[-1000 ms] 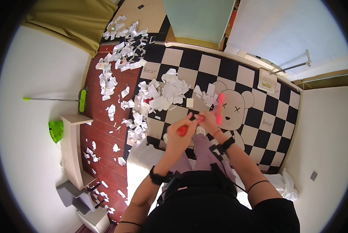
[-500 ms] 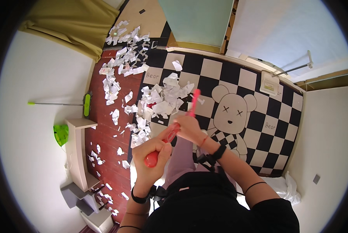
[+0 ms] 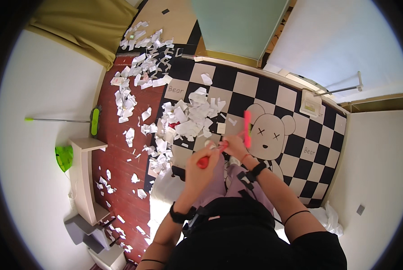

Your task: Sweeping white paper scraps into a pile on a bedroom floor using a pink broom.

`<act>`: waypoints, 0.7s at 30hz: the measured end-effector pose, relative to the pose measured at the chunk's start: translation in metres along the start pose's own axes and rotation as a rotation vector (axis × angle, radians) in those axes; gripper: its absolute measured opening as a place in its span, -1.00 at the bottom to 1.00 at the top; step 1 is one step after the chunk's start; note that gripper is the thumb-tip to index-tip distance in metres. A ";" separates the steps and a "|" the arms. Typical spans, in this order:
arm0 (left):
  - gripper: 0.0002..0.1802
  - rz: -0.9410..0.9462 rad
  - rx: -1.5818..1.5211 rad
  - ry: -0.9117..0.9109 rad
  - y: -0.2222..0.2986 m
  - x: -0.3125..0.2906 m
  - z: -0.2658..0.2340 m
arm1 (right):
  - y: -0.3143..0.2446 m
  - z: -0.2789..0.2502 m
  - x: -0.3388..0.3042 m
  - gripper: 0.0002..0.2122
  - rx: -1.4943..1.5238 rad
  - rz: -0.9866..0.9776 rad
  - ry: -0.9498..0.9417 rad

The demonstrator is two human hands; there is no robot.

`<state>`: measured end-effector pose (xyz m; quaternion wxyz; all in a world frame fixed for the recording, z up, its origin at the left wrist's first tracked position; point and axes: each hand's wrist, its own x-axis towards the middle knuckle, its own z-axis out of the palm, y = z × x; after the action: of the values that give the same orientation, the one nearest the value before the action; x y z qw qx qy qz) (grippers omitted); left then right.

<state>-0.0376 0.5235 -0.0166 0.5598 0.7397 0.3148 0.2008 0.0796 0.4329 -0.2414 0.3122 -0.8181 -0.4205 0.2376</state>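
Both hands hold a red tool with a rounded handle end [image 3: 203, 162] and a straight pink bar [image 3: 247, 127] at its far side. Its exact kind does not show. My left hand [image 3: 200, 174] is closed around the handle near that rounded end. Farther up and to the right, my right hand [image 3: 234, 146] wraps round the tool close to the pink bar. Beyond my hands, a heap of torn white paper [image 3: 197, 114] lies on the checkered mat [image 3: 245, 85], apart from the tool. Between the hands and the floor are my legs in pale purple trousers.
More paper scraps [image 3: 126, 102] litter the red wood floor [image 3: 134, 130]. At the left wall are a green-headed mop [image 3: 95, 121], a green dustpan-like thing [image 3: 64, 157], a narrow shelf [image 3: 82, 180] and a grey chair [image 3: 84, 229]. A white scale-like box [image 3: 310, 103] stands far right.
Both hands have shifted to the right, and the left one also up a little, carrying the tool. Its pink bar has swung right, over the edge of the bear drawing. The paper lies as before.
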 end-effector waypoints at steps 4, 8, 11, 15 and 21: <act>-0.81 0.062 0.167 0.089 0.032 0.008 -0.037 | -0.080 0.016 0.049 -0.79 0.163 -0.072 -0.037; -0.80 0.114 0.249 0.132 0.061 0.012 -0.057 | -0.126 0.017 0.074 -0.78 0.348 -0.280 -0.002; -0.70 -0.010 0.225 0.110 0.081 0.008 -0.077 | -0.145 -0.002 0.068 -0.79 0.303 -0.306 -0.036; -0.78 0.014 0.055 0.033 0.079 0.011 -0.090 | -0.116 -0.025 0.047 -0.86 0.098 -0.303 -0.175; -0.69 -0.245 -0.347 -0.216 0.000 0.007 -0.067 | -0.049 -0.040 0.023 -0.82 -0.176 -0.209 -0.627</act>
<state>-0.0758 0.5755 0.0029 0.7293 0.6059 0.3009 0.1022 0.0918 0.4612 -0.1818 0.1186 -0.6816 -0.5964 0.4069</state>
